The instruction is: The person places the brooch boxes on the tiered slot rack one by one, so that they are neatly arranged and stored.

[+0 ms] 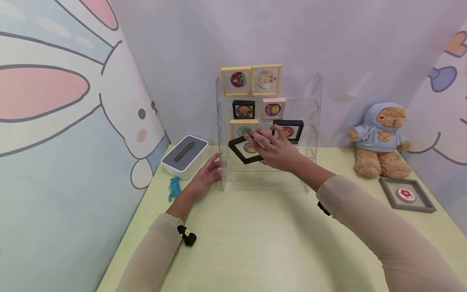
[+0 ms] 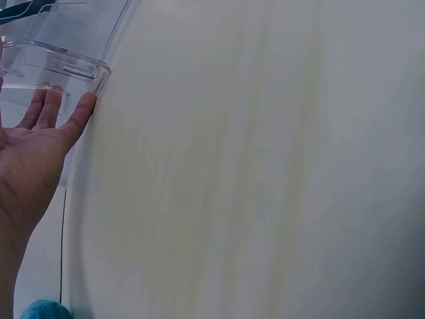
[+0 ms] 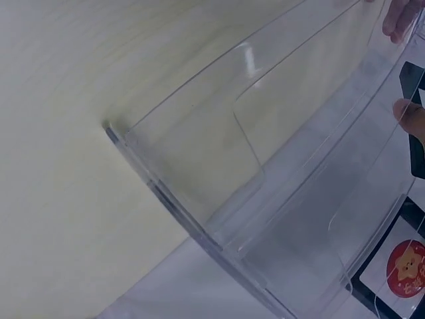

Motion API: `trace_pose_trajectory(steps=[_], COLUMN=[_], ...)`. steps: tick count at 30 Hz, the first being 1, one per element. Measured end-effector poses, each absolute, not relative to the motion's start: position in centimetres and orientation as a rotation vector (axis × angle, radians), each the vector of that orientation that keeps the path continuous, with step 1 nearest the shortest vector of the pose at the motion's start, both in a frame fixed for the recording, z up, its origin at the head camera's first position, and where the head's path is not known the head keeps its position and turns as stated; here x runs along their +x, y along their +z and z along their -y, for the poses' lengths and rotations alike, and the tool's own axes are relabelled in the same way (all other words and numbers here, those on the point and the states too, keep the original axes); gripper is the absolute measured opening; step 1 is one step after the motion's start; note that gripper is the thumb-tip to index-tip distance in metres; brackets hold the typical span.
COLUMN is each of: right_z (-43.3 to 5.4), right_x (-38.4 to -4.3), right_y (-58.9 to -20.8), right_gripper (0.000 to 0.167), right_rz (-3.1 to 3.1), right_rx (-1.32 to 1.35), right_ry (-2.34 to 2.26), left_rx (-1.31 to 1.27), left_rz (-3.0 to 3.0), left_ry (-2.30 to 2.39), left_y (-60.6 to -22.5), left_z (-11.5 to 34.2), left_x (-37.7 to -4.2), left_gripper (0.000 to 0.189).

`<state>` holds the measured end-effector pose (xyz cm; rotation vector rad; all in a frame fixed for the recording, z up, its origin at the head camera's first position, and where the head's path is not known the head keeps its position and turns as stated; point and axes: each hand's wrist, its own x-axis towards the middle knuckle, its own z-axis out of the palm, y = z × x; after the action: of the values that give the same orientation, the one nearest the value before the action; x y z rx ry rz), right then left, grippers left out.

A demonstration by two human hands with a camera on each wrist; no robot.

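Observation:
My right hand (image 1: 275, 149) grips a black-bordered display frame (image 1: 238, 153), tilted in front of the lower part of a clear acrylic tiered rack (image 1: 266, 178). In the right wrist view only the thumb (image 3: 412, 118) and a dark corner of that frame (image 3: 417, 163) show, at the right edge. Against the rack's left side rests my left hand (image 1: 207, 178), its fingers extended along the clear panel in the left wrist view. Behind my right hand stand a yellow-bordered frame (image 1: 244, 121) and another black frame (image 1: 299, 132), both partly covered.
Higher tiers hold two yellow frames, a small black frame (image 1: 243, 110) and a pale frame (image 1: 274, 108). To the left are a white tissue box (image 1: 195, 162) and blue yarn (image 1: 174, 188). A teddy bear (image 1: 383, 138) and a grey frame (image 1: 408, 207) are right.

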<state>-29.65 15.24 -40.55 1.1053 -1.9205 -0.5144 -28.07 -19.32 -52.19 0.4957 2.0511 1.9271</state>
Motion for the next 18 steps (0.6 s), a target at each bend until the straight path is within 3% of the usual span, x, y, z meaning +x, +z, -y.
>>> trace_pose_trajectory(steps=[13, 18], right_z=[-14.16, -14.07], right_x=[-29.68, -29.38], right_y=[-40.58, -40.52], right_gripper=[0.121, 0.104], right_rz=[1.947, 2.021], right_rx=[1.102, 1.140], right_ry=[-0.508, -0.524], left_rx=[0.525, 0.520], left_rz=[-2.017, -2.019], left_ry=[1.960, 1.953], left_y=[-51.97, -52.18], left_z=[19.08, 19.18], left_x=[-28.08, -28.07], left_gripper=[0.069, 0.069])
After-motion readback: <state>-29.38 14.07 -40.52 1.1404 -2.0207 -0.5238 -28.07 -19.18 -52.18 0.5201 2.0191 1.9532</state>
